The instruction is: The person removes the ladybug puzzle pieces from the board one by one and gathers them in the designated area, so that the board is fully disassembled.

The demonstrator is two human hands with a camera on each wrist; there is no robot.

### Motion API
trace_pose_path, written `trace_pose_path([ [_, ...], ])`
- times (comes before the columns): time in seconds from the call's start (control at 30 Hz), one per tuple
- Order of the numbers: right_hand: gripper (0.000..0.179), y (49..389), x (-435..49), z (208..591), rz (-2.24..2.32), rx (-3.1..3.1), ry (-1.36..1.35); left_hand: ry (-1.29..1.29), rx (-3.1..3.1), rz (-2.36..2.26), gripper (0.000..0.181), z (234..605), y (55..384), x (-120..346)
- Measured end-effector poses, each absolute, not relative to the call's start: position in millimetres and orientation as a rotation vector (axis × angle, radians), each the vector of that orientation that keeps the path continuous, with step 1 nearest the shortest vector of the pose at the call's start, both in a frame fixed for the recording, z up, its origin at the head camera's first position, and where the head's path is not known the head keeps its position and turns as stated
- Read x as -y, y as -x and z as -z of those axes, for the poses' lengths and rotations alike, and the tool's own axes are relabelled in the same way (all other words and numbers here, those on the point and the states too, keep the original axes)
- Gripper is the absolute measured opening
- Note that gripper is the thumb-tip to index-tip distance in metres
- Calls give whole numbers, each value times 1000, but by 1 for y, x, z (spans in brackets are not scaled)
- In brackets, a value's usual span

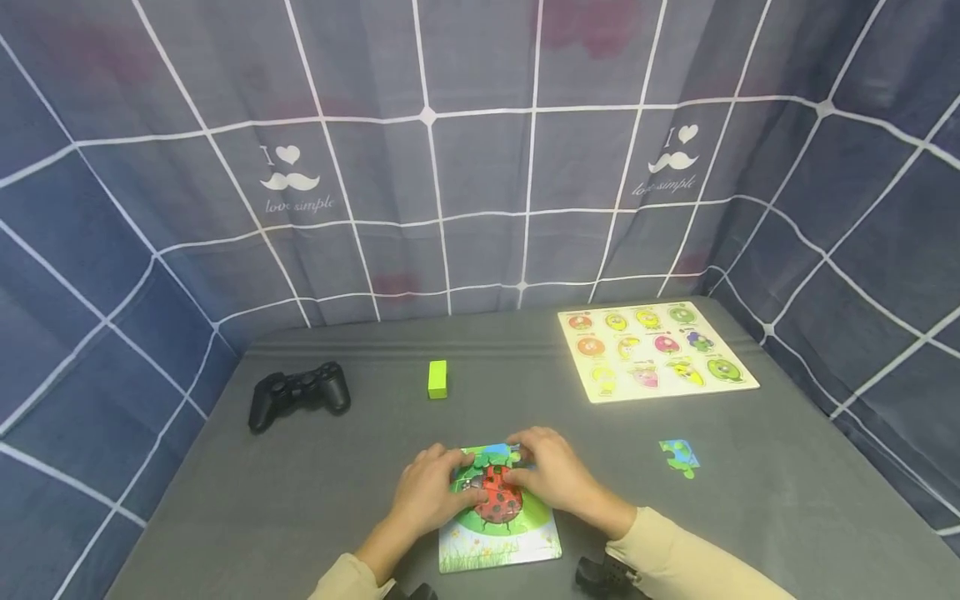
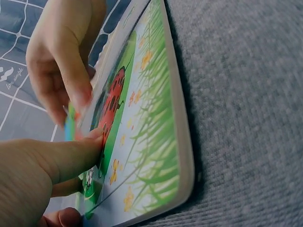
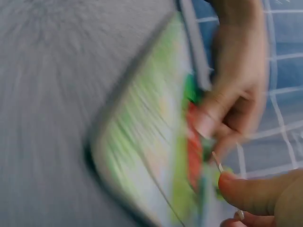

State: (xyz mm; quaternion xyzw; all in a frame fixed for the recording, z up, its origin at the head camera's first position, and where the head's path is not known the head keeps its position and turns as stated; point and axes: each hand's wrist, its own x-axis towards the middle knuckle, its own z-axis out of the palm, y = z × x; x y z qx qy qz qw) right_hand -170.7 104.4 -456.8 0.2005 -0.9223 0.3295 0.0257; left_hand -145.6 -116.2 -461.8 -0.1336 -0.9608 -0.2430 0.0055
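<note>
A ladybug jigsaw puzzle (image 1: pixel 498 546) in a flat board lies low in the middle of the head view. My left hand (image 1: pixel 427 492) rests at its left side, thumb pressed on the ladybug (image 1: pixel 500 498) and fingertips by the upper left edge. Over the upper right part is my right hand (image 1: pixel 558 475). It pinches a thin puzzle piece (image 3: pixel 218 161), seen nearly edge-on in the right wrist view; a green and blue bit (image 2: pixel 70 124) shows below its fingers in the left wrist view. The palm hides most of the held piece.
A loose green and blue puzzle piece (image 1: pixel 680 457) lies to the right. Behind it sits a fruit puzzle board (image 1: pixel 645 392). A black game controller (image 1: pixel 298 394) is at the left, with a lime green block (image 1: pixel 437 379) nearer the middle. A checked curtain (image 1: pixel 480 167) surrounds the table.
</note>
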Motion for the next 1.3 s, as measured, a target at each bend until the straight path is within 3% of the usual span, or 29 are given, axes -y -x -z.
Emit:
trace_pose_path([
  [0.27, 50, 168, -211, 438, -1110, 2903, -230, 405, 2992, 737, 57, 462, 146, 120],
  [0.43, 57, 146, -271, 439, -1152, 2952, -21, 388, 3004, 734, 58, 454, 145, 122],
  [0.63, 59, 130, -313, 444, -1248, 2973, 51, 403, 2997, 741, 57, 456, 145, 123],
  [0.87, 60, 134, -332, 446, -1313, 2958, 81, 477, 2985, 699, 55, 460, 149, 123],
  [1.3, 45, 156, -289, 450, -1088, 2951, -252, 542, 2980, 720, 55, 463, 152, 122],
])
